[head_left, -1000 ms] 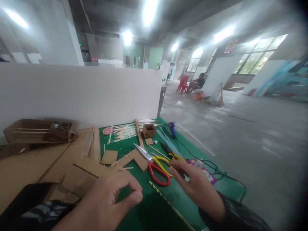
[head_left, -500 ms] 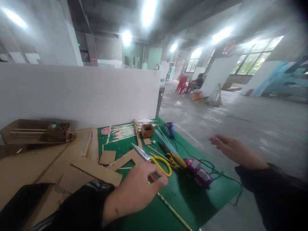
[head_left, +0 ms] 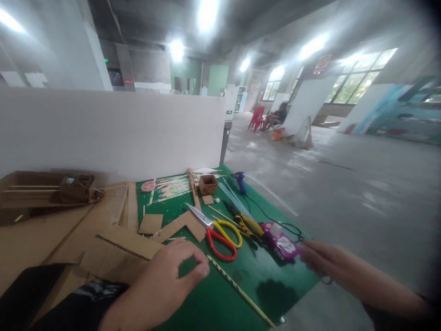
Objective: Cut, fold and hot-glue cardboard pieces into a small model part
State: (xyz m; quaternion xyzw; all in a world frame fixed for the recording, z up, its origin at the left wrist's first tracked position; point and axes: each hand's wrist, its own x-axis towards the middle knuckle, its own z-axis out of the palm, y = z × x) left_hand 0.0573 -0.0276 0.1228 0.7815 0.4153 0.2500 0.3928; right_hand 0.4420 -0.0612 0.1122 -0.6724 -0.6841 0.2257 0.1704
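Note:
My left hand hovers over the front of the green table, thumb and index tips closed together with nothing visible between them. Beside those fingertips lies the upper end of a thin stick with dark marks. Scissors with one red and one yellow handle rest just beyond, apart from my hand. At the table's right edge, my right hand is blurred, its fingers stretched left towards a purple palm-sized object; whether they touch it I cannot tell. Pliers with yellow-black handles lie against that object.
Cardboard pieces cover the left side, with an open cardboard box behind them. Farther back stand a small brown box and a blue glue gun with its cord. A white partition borders the table; a person sits far off.
My left hand has drawn back left and down from the scissors, uncovering their red handle. My right hand has come down and closer to the purple object.

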